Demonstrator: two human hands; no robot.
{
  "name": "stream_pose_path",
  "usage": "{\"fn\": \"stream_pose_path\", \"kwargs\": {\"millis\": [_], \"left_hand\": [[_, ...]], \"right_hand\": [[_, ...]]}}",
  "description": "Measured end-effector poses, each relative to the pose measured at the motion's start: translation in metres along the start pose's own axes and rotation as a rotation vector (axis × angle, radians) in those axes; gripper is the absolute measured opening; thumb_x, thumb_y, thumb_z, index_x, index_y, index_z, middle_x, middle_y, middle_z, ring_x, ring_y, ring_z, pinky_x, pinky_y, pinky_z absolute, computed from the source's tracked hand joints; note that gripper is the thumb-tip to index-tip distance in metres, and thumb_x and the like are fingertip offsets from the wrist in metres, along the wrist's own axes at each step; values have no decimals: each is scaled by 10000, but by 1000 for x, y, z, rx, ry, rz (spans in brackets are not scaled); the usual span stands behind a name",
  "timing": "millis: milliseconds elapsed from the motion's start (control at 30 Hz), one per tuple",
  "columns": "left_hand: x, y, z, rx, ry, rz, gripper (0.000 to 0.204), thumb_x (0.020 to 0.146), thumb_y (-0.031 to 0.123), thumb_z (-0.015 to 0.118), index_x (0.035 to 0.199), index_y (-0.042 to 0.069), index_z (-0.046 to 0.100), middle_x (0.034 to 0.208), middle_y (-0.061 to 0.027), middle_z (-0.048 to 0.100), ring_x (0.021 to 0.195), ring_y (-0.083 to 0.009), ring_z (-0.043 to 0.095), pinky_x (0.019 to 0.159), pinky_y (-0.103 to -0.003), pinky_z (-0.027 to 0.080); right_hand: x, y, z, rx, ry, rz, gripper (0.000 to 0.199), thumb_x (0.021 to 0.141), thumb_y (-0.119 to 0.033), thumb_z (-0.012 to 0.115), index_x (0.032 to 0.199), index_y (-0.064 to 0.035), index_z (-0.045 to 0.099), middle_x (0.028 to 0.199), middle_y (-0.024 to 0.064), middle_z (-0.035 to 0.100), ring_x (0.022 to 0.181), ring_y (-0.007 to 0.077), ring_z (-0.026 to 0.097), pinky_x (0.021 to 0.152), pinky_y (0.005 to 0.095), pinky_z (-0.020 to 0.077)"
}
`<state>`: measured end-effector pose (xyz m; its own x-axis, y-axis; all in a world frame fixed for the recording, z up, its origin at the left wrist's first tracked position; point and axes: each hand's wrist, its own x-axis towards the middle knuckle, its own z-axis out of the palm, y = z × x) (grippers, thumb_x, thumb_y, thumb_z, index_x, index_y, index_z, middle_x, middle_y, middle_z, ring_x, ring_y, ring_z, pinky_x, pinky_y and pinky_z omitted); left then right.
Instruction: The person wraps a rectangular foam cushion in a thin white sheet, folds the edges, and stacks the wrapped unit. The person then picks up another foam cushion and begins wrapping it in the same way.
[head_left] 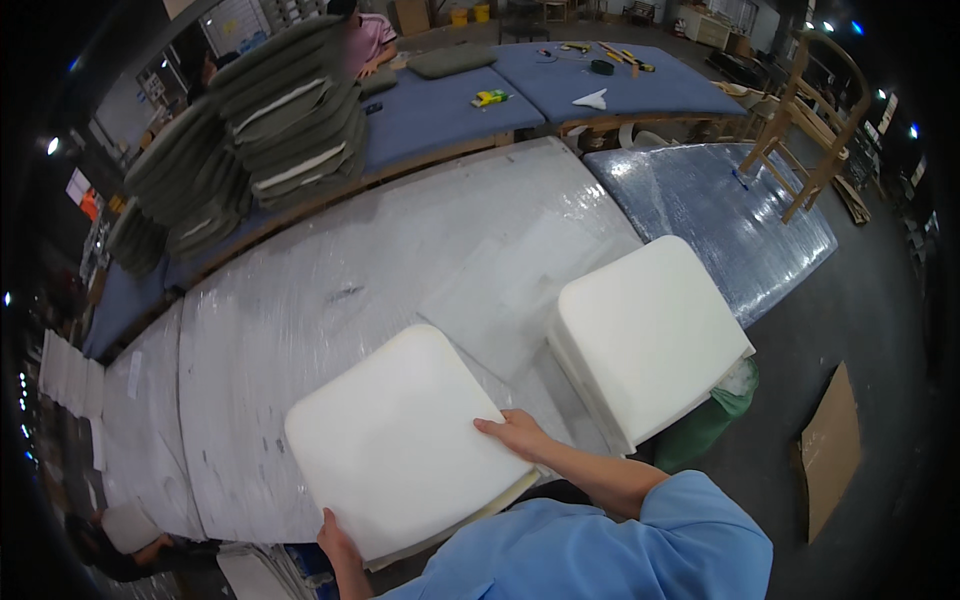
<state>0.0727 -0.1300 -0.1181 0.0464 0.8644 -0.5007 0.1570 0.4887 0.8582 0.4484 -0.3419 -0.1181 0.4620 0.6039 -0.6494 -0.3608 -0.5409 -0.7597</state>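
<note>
A white seat pad point(400, 440) with rounded corners lies in front of me at the near edge of the plastic-covered table point(270, 290), with another layer showing under its near side. My left hand point(340, 548) grips its near left edge, thumb on the side and the other fingers mostly hidden. At its right edge, my right hand point(515, 435) is closed with the thumb on top and the fingers partly out of sight. To the right stands a stack of similar white pads point(650, 325), apart from my hands.
Dark green cushions point(300, 130) are piled on the blue tables point(430, 120) at the back, near a co-worker in pink point(370, 45). Tools point(490, 98) lie there too. A wooden chair frame point(815, 120), a green bag point(700, 430) and cardboard point(830, 455) are at right.
</note>
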Motion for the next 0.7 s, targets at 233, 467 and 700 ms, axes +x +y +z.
{"fn": "stream_pose_path", "kwargs": {"millis": [233, 467, 700], "left_hand": [[83, 25, -25, 191, 34, 207, 400, 1042, 264, 606, 1344, 0, 601, 1090, -71, 694, 923, -146, 633, 775, -266, 484], [120, 39, 84, 241, -303, 168, 312, 1029, 151, 584, 1297, 2, 642, 1035, -105, 723, 889, -163, 688, 793, -301, 560], [71, -2, 261, 264, -716, 126, 295, 1032, 141, 578, 1278, 2, 657, 1050, -123, 734, 921, -183, 709, 806, -301, 581]], "right_hand": [[35, 61, 11, -477, 426, -228, 450, 907, -409, 736, 1160, -38, 747, 1069, 150, 771, 986, 268, 742, 875, 388, 566], [-22, 61, -50, -406, 503, -138, 323, 926, -320, 722, 1108, -54, 755, 1025, 140, 771, 955, 270, 739, 857, 385, 562], [-33, 17, -134, -387, 738, -271, 245, 943, -236, 722, 1071, -31, 759, 927, 126, 767, 829, 218, 728, 735, 352, 561]]}}
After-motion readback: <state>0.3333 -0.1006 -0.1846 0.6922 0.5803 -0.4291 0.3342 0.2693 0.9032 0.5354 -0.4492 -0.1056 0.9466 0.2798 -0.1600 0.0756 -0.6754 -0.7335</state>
